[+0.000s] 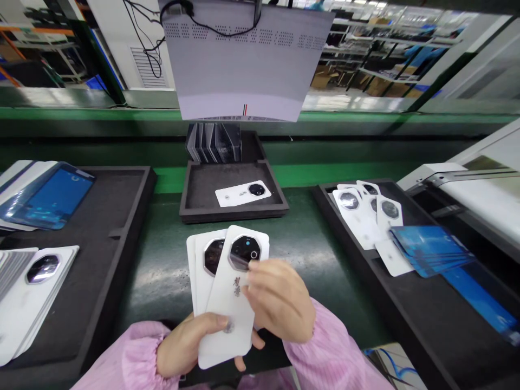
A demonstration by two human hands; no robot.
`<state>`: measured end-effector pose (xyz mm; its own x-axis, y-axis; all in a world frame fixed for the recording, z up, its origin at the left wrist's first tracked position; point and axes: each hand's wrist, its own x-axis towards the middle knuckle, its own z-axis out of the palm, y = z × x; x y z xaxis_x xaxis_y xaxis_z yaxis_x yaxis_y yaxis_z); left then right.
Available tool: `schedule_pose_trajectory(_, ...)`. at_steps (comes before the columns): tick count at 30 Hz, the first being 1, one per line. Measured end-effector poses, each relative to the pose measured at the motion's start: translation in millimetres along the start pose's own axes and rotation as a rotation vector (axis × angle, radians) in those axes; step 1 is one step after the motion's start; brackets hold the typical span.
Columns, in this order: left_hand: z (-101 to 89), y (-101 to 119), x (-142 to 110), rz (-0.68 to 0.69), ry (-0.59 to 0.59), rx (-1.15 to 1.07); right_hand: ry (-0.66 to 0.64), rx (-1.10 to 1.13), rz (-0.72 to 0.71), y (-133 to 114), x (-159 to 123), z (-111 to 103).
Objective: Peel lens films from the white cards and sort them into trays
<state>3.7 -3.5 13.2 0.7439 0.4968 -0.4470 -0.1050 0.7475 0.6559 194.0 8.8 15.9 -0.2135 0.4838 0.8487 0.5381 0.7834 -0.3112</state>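
My left hand (184, 338) is closed around several white phone back covers (219, 319) spread like a fan, its thumb pressing on the lower part of the top one. Fingertips show below their lower edge. The top cover has an eight-sided dark camera window (245, 253) and dark printed characters. My right hand (280, 300), slightly blurred, lies over that cover's right side with fingers curled in a pinch at the window's lower edge. Whatever sits between those fingertips is hidden. Behind the hands, one white phone back cover (244, 194) lies in a dark foam tray (203, 179).
The left foam tray (109, 216) holds stacked white covers (36, 303) and blue-filmed panels (57, 195). More white covers (357, 216) and blue panels (434, 246) lie in the right tray (365, 281). A row of dark panels (213, 143) stands below a monitor (247, 65).
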Motion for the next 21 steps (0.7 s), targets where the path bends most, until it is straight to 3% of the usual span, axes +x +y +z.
schedule_pose_trajectory(2,2.1,2,0,-0.01,-0.012,0.047,0.064,-0.064,0.295,2,0,3)
schedule_pose_trajectory(6,6.6,5,0,-0.082,-0.002,0.142,-0.042,0.171,0.752,15,3,-4)
schedule_pose_trajectory(8,7.2,5,1,-0.066,-0.02,0.15,0.185,0.234,0.877,25,5,-14)
schedule_pose_trajectory(11,5.7,5,-1,0.017,-0.073,0.104,0.788,0.215,0.874,44,4,-30)
schedule_pose_trajectory(13,4.7,6,-4,0.075,-0.113,0.045,0.957,0.243,0.843,55,2,-37)
schedule_pose_trajectory(14,4.6,7,-6,0.1,-0.128,0.015,0.922,0.253,0.865,59,1,-38)
schedule_pose_trajectory(15,4.9,9,-7,0.122,-0.14,-0.009,0.808,0.248,0.908,61,-1,-37)
schedule_pose_trajectory(17,6.7,11,-10,0.14,-0.162,-0.039,0.424,0.189,0.975,60,-5,-27)
schedule_pose_trajectory(19,8.7,13,-10,0.134,-0.178,-0.055,0.003,0.111,0.934,53,-8,-10)
schedule_pose_trajectory(21,9.5,12,-9,0.099,-0.183,-0.068,-0.239,0.014,0.815,45,-10,10)
